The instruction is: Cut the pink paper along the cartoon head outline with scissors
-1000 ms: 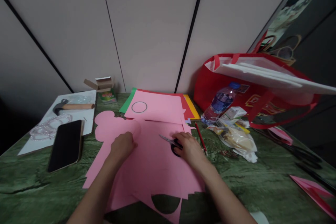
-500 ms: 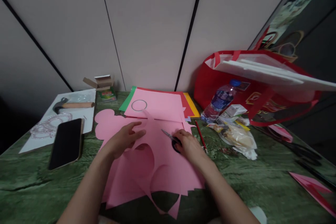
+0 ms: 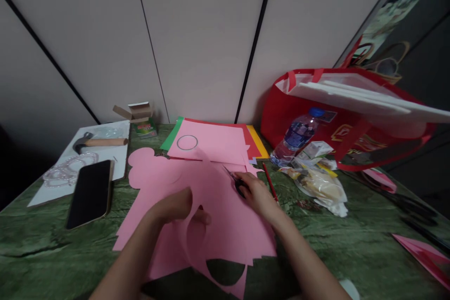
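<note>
Over the middle of the table, my left hand (image 3: 177, 205) is closed on a pink sheet of paper (image 3: 225, 225) that has large round cutouts. Some of its fingers show through a hole in that paper; the rest are curled and partly hidden. My right hand (image 3: 258, 192) holds a pair of small scissors (image 3: 240, 186) with dark handles, blades pointing forward and left over the pink paper. Whether the blades are parted is hard to see. More pink paper lies beneath, with a cloud-shaped piece (image 3: 147, 168) at the left.
Farther back lie coloured sheets (image 3: 211, 133) with a ring (image 3: 187, 142) on top. To the left are a phone (image 3: 89, 192), a hammer (image 3: 101, 142) and a small box (image 3: 144, 124). At right stand a water bottle (image 3: 297, 136) and red bag (image 3: 302, 98); a red pencil (image 3: 270, 182) lies near my right hand.
My left hand has moved down and right, from spread fingers to a closed grip at the cut paper. The paper has shifted and lifted slightly. The right hand still holds the scissors.
</note>
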The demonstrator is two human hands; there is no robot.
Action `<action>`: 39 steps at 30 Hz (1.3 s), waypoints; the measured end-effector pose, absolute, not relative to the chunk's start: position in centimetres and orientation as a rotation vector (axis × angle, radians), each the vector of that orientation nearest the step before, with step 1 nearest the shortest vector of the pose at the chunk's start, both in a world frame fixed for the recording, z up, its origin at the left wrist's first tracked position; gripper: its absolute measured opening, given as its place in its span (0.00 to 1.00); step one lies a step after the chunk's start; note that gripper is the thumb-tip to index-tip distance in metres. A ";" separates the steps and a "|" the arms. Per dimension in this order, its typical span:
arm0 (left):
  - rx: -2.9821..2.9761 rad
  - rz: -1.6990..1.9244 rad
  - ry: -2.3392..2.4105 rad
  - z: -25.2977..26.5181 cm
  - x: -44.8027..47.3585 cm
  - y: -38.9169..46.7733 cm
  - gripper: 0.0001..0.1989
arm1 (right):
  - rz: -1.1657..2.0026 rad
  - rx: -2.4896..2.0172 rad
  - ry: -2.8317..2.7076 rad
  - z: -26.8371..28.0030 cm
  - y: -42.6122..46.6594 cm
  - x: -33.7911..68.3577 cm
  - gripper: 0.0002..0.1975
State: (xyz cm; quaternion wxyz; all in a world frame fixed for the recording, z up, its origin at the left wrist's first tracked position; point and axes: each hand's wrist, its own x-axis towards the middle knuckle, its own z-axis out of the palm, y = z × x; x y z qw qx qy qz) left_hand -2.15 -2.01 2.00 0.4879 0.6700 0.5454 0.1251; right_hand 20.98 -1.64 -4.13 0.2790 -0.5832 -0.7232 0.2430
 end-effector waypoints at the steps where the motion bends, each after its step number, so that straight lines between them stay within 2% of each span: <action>1: 1.602 0.341 1.223 1.7 -1.7 -2.1 0.13 | 0.663 -1.544 -1.911 -4.2 -1.6 20.9 0.23; 5: 1.423 0.503 1.148 -0.5 0.0 -2.7 0.14 | 0.716 -1.467 -1.764 -4.5 -1.4 20.4 0.19; 8: 1.139 0.612 1.172 -1.2 0.3 -2.9 0.10 | 0.746 -1.447 -1.614 -4.0 -1.4 20.4 0.16; 12: 1.017 0.634 1.154 1.2 -1.1 -2.0 0.13 | 0.895 -1.206 -1.031 -2.3 -1.8 20.8 0.15; 14: 0.933 0.781 1.137 2.9 -2.0 -1.2 0.14 | 1.011 -1.007 -0.799 -1.3 -2.0 20.9 0.14; 16: 0.569 1.034 1.012 4.0 -2.5 -0.6 0.11 | 1.104 -0.916 -0.723 -0.5 -2.3 20.7 0.14; 19: 0.332 1.180 0.848 4.7 -2.5 -0.4 0.16 | 1.222 -0.858 -0.725 0.1 -2.7 20.0 0.15; 23: 0.309 1.123 0.811 4.8 -2.0 -0.7 0.16 | 1.388 -0.755 -0.678 0.5 -3.0 19.5 0.12; 26: 0.590 1.038 1.000 4.7 -2.0 -0.9 0.13 | 1.450 -0.739 -0.621 0.6 -3.2 19.5 0.13; 30: 0.895 0.839 1.163 4.7 -2.2 -1.1 0.19 | 1.468 -0.823 -0.572 0.3 -3.3 19.6 0.18; 35: 0.899 0.613 1.090 5.3 -2.9 -1.6 0.22 | 1.458 -1.079 -0.730 -0.9 -3.1 19.4 0.21; 39: 0.975 0.498 0.926 5.3 -4.3 -2.0 0.26 | 1.540 -1.102 -0.818 -1.2 -3.3 18.9 0.21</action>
